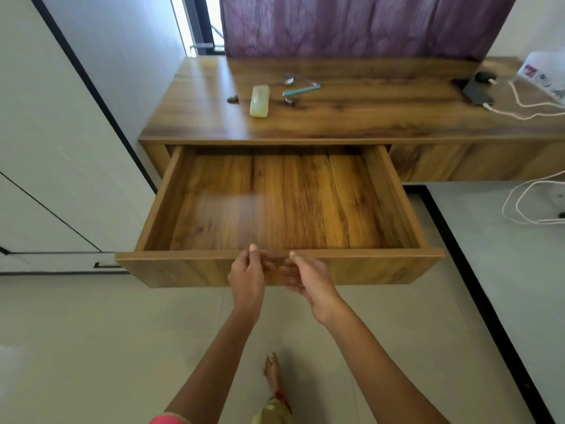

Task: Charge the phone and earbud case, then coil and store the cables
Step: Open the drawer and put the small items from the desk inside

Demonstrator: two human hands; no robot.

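A wooden drawer (394, 191) stands pulled far out of the cabinet, and its inside holds nothing. My left hand (248, 275) and my right hand (305, 278) both grip the middle of its front panel, thumbs on the top edge and fingers curled beneath. On the cabinet top at the far right lies a dark phone (476, 90) with a white cable (519, 113) plugged into it. A dark round earbud case (485, 77) sits just behind the phone with a white plug at its side. More white cable (519, 206) hangs in loops at the right edge.
The cabinet top (351, 117) carries a pale yellow-green case (260, 101), a teal pen-like thing (301, 90) and small items. A purple curtain (351, 22) hangs behind. A white packet (544, 71) lies far right. My foot (272, 371) stands on the tiled floor below.
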